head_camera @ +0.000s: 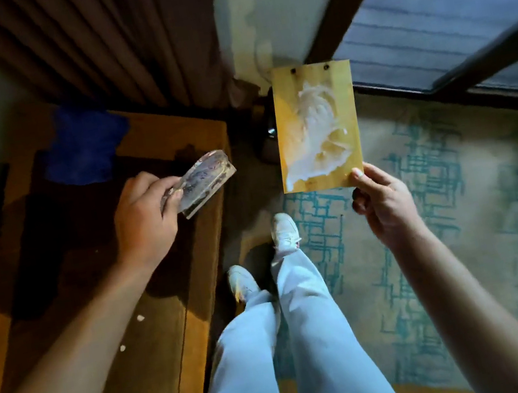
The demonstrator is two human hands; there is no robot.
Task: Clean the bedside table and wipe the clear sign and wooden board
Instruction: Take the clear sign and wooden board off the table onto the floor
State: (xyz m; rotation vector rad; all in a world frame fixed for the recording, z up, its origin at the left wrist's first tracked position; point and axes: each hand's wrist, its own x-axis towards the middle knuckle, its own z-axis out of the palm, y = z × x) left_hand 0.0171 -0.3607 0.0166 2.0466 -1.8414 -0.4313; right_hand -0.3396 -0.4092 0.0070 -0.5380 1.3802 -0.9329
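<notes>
The fingers of the left hand (pixel 143 216) curl round one end of the clear sign (pixel 205 181), thumb on top, and hold it tilted above the surface (pixel 170 135) of the bedside table. The fingers of the right hand (pixel 387 205) pinch the lower right corner of the wooden board (pixel 317 123), which hangs upright over the carpet (pixel 458 195), well apart from the sign, with a white smear across most of its face. Both hands are full, and the blue cloth (pixel 83 147) lies at the far end of the surface, so wiping seems to call for setting one piece down first. The sign, being closer to the surface, looks the easier to put down flat. The corner pinch on the board is slight; a fuller hold along its edge would likely steady it against the cloth's pressure. The smear probably needs strokes from the edges inward.
</notes>
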